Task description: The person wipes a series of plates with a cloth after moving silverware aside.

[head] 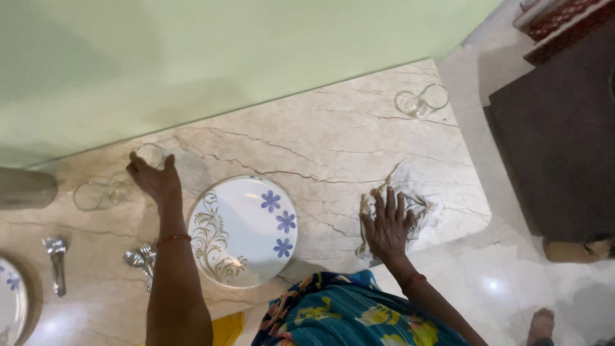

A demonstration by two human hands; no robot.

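head view: flowered plate (pixel 246 229) between hands, spoons (pixel 142 259) beside it

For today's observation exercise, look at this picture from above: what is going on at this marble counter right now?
A person stands at a marble counter. The left hand grips a clear glass near the green wall, beside another clear glass lying on its side. The right hand presses flat on a crumpled cloth. Between the hands sits a white plate with blue flowers. Spoons lie left of it, and a third glass lies at the far corner.
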